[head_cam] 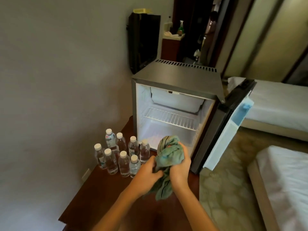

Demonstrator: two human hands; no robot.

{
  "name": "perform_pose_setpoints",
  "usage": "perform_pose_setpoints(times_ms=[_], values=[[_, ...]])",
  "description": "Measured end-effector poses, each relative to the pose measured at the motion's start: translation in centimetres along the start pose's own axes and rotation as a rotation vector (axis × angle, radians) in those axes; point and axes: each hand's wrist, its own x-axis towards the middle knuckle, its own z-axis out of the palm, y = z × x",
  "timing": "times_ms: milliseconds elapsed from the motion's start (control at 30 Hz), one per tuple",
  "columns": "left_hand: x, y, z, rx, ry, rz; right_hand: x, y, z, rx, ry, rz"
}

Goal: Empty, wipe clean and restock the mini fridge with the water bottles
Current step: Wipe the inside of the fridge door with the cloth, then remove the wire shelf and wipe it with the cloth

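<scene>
Cluster of capped water bottles point(120, 155) standing on dark worktop point(100, 197), left of open mini fridge point(175, 75). Left grip point(146, 172) and right grip point(180, 170) both curled tight around bunched green cloth point(171, 154), just before fridge opening. Door point(223, 130) swung right.

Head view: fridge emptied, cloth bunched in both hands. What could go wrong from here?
1. The bottles stand packed right beside the left hand; the hanging tail of the cloth could topple them.
2. The cloth may snag on the wire shelf while wiping.
3. The right hand works near the open door; a bump could swing it.
</scene>
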Motion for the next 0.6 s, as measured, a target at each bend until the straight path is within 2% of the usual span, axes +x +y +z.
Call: perform_pose_setpoints(times_ms=[233,400,600], values=[[1.9,-1.9,0.1,0.021,-0.031,0.017,-0.1,1.6,0.2,-0.139,0.041,0.033],[6.5,-2.1,1.1,0.094,-0.032,0.012,3.5,3.1,-1.1,-0.315,-0.066,0.123],[13.1,-3.8,2.7,0.162,-0.019,-0.015,9.4,6.3,-2.5,-0.398,-0.163,0.104]])
